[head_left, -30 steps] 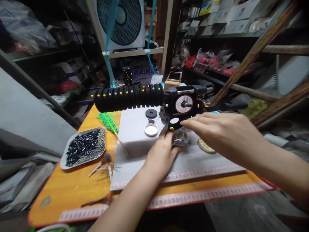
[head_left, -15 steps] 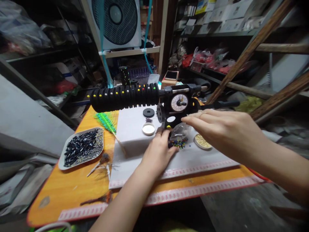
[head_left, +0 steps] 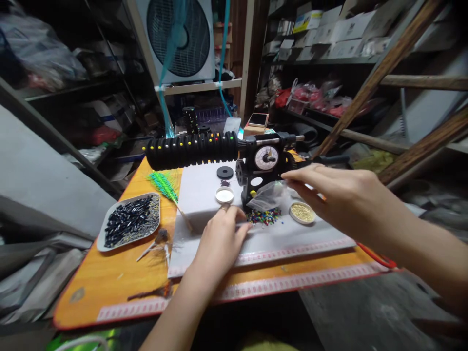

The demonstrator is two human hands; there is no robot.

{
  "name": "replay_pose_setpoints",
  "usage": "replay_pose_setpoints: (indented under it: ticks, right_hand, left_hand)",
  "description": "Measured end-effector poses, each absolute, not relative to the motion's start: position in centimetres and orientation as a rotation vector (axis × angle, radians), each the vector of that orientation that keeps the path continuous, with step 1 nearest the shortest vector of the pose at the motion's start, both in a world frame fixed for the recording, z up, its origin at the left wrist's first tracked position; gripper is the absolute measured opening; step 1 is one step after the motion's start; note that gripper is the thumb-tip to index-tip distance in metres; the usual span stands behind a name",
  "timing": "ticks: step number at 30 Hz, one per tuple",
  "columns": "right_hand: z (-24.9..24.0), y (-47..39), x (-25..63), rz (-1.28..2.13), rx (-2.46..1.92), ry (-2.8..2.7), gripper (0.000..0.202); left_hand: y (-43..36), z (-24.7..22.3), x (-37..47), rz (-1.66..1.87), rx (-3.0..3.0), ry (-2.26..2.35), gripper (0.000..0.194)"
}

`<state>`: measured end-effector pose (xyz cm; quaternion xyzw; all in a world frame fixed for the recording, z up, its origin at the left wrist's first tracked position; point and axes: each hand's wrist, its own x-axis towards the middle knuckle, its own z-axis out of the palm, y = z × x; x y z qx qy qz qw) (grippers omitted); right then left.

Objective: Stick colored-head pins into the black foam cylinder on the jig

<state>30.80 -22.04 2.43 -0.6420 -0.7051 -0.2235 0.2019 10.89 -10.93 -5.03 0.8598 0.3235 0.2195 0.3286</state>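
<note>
My left hand [head_left: 222,233] rests on the white board [head_left: 204,195], its thumb and fingers bent and apart, just left of the multicoloured beads [head_left: 262,216]. My right hand [head_left: 321,187] hovers over the board with its fingertips pressed together; they touch or nearly touch the clear plastic bag [head_left: 268,195], and what they hold is too small to make out. Behind both hands stands a black geared device [head_left: 266,157] with a round dial. A black ribbed roller [head_left: 190,148] with coloured pinheads extends from it to the left. A dish of golden beads [head_left: 302,213] lies under my right hand.
On the orange table [head_left: 91,278] are a tray of dark beads [head_left: 129,222], a green feathery piece [head_left: 163,185] and small twigs. A white lid [head_left: 224,195] and black disc [head_left: 224,172] lie on the board. A fan [head_left: 179,39] and shelves stand behind.
My left hand has moved left, away from the beads and the device's base, uncovering more beads. The bag appears more spread out beneath my right fingertips. The view has shifted slightly.
</note>
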Motion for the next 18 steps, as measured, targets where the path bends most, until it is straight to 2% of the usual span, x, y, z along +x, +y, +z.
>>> replay_pose_setpoints:
  ticks: [3, 6, 7, 10, 11, 14, 18]
  right_hand:
    - [1.9, -22.6, 30.4, -0.326, -1.758, -1.741, 0.016]
    - [1.1, -22.9, 28.9, 0.092, -1.670, -1.592, 0.017]
    - [0.8, -22.9, 28.2, 0.227, -1.629, -1.564, 0.019]
    - [0.1, -22.7, 26.3, 0.505, -1.535, -1.483, 0.024]
    - [-0.1, -22.6, 25.9, 0.554, -1.517, -1.463, 0.024]
    - [-0.3, -22.3, 25.8, 0.625, -1.508, -1.430, 0.024]
    - [-1.0, -22.2, 27.8, 0.557, -1.541, -1.409, 0.031]
  left_hand:
    - [-11.8, -4.1, 9.5, 0.675, 2.055, 0.801, 0.027]
    - [-13.1, -3.0, 7.8, 0.633, 1.643, 0.661, 0.054]
    - [-13.4, -2.8, 7.3, 0.618, 1.525, 0.635, 0.053]
    - [-13.8, -2.8, 6.2, 0.659, 1.395, 0.664, 0.023]
    - [-13.7, -2.9, 6.0, 0.686, 1.387, 0.685, 0.018]
    - [-13.0, -3.5, 6.3, 0.743, 1.390, 0.698, 0.018]
    - [-12.0, -4.1, 8.8, 0.780, 1.413, 0.664, 0.015]
